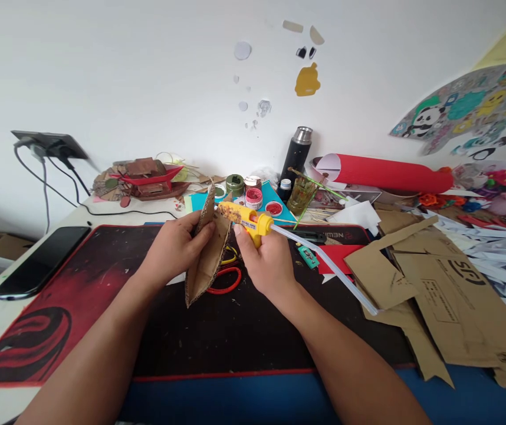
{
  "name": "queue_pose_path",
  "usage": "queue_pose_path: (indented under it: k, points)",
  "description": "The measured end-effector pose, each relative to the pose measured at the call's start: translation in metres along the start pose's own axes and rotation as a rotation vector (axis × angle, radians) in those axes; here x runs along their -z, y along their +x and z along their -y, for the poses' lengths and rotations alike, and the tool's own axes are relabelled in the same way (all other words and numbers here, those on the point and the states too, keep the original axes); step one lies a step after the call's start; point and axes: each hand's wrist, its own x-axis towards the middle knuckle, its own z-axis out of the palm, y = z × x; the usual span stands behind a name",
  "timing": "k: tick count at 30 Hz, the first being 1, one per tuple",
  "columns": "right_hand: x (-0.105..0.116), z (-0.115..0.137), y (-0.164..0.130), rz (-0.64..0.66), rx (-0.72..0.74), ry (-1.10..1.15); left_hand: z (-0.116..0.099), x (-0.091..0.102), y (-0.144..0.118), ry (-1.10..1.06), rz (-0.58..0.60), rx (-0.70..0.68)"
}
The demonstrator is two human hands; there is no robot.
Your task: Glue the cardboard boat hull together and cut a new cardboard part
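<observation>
While the left hand [177,245] pinches the cardboard piece [206,254] upright, I'd say keep the right hand's [264,260] fist-gripped glue gun [246,221] nozzle steady along that top edge.

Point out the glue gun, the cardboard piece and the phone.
glue gun [253,223], head view, yellow body
cardboard piece [209,260], head view, middle of its face
phone [43,260], head view, dark screen
</observation>
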Motion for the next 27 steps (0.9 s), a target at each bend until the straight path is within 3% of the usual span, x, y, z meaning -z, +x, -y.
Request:
queue_pose_path:
  k: [3,7,11,14,17,20,24,27]
  points:
    - [-0.001,-0.001,-0.001,-0.01,-0.011,0.046,0.002,-0.003,0.001,0.006,0.018,0.005]
    - [-0.001,-0.004,-0.004,0.009,-0.136,0.247,0.009,-0.003,0.003,0.003,-0.026,0.017]
    - [0.002,-0.006,0.0,0.028,-0.262,0.52,0.022,0.009,0.008,-0.182,-0.301,0.133]
    - [0.003,-0.01,0.009,0.082,-0.335,0.681,0.032,0.021,0.015,-0.541,-0.575,0.233]
    - [-0.001,-0.02,0.014,0.169,-0.412,0.712,0.035,0.029,0.02,-0.932,-0.704,0.267]
    - [-0.012,-0.028,0.01,0.311,-0.466,0.638,0.029,0.032,0.018,-1.038,-0.674,0.288]
    - [-0.027,-0.028,0.003,0.487,-0.473,0.564,0.016,0.031,0.006,-0.922,-0.439,0.234]
    - [-0.038,-0.025,0.002,0.611,-0.512,0.63,0.009,0.026,-0.001,-0.863,-0.349,0.16]
